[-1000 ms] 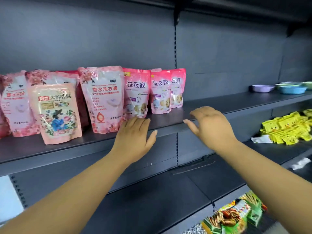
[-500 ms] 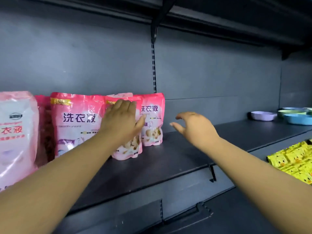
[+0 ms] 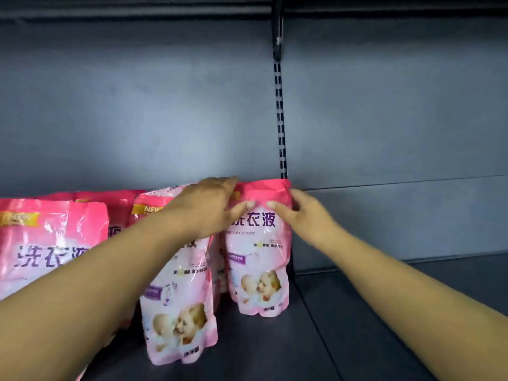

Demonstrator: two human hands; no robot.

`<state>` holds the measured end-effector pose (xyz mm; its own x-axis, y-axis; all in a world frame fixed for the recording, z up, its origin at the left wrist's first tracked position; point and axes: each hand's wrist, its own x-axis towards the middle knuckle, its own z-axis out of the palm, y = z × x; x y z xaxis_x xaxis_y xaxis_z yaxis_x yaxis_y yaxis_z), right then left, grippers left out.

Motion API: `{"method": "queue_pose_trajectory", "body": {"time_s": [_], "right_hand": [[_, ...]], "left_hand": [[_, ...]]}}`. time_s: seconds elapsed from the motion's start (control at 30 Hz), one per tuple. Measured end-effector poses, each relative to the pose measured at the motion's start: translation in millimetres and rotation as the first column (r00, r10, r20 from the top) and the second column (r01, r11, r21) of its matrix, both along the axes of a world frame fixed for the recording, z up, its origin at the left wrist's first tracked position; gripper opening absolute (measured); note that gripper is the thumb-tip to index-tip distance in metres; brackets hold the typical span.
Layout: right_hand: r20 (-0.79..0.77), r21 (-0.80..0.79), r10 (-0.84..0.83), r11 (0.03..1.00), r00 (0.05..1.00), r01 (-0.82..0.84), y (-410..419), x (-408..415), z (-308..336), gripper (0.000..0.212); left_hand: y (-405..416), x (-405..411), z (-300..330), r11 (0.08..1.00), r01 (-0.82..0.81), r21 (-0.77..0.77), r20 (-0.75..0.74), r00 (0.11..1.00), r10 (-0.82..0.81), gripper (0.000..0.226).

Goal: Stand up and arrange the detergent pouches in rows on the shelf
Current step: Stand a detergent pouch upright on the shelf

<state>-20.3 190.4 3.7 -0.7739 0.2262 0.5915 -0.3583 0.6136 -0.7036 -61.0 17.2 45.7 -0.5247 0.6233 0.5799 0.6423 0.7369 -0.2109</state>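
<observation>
Several pink detergent pouches stand upright on the dark shelf [image 3: 357, 325]. The rightmost pouch [image 3: 259, 259] stands near the back, next to the slotted upright. My left hand [image 3: 209, 207] pinches its top left corner, thumb in front and fingers behind. My right hand [image 3: 299, 213] pinches the top right corner in the same way. A second pouch [image 3: 178, 312] stands in front and to the left, partly behind my left forearm. A larger pouch [image 3: 49, 240] is at the far left, with more pink pouches behind it.
The grey back panel [image 3: 137, 119] rises behind the pouches, split by a slotted upright [image 3: 280, 119]. To the right of the pouches lies bare shelf surface. An upper shelf edge [image 3: 137, 6] runs across the top.
The view has come much closer to the shelf. Both hands reached in from in front of the shelf and took hold of the rightmost pouch's top corners.
</observation>
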Motion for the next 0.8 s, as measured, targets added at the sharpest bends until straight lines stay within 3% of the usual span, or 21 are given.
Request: {"method": "queue_pose_trajectory", "body": {"time_s": [0.13, 0.2, 0.3, 0.47, 0.53, 0.6, 0.7, 0.8], "right_hand": [[0.113, -0.019, 0.186, 0.983, 0.976, -0.185, 7, -22, -12, 0.005], [0.123, -0.121, 0.251, 0.964, 0.96, -0.237, 15, -29, -16, 0.018], [0.077, -0.367, 0.32, 0.89, 0.944, -0.271, 21, -41, -17, 0.032], [-0.065, -0.647, 0.296, 0.715, 0.953, -0.266, 15, -59, -25, 0.016], [-0.087, -0.678, 0.235, 0.698, 0.968, -0.23, 14, -64, -29, 0.018], [-0.1, -0.674, 0.209, 0.705, 0.973, -0.221, 12, -66, -32, 0.02], [-0.098, -0.658, 0.195, 0.723, 0.976, -0.211, 10, -68, -35, 0.023], [-0.082, -0.657, 0.188, 0.728, 0.979, -0.195, 7, -65, -38, 0.028]], "left_hand": [[1, -9, 14, 0.996, 0.074, -0.052, 0.114, 0.991, -0.068, 0.087], [1, -13, 21, 0.996, 0.086, 0.026, 0.168, 0.982, -0.089, 0.081], [4, -16, 27, 0.996, 0.06, 0.063, 0.251, 0.965, -0.074, 0.049], [1, -20, 26, 0.994, 0.029, 0.11, 0.262, 0.963, -0.057, 0.068], [-6, -17, 27, 0.975, 0.004, 0.222, 0.214, 0.975, -0.053, 0.079], [-18, -16, 30, 0.971, -0.02, 0.238, 0.191, 0.981, -0.026, 0.087], [-30, -15, 25, 0.983, -0.063, 0.171, 0.199, 0.98, 0.028, 0.078], [-28, -19, 16, 0.972, -0.051, 0.227, 0.208, 0.978, 0.003, 0.059]]}}
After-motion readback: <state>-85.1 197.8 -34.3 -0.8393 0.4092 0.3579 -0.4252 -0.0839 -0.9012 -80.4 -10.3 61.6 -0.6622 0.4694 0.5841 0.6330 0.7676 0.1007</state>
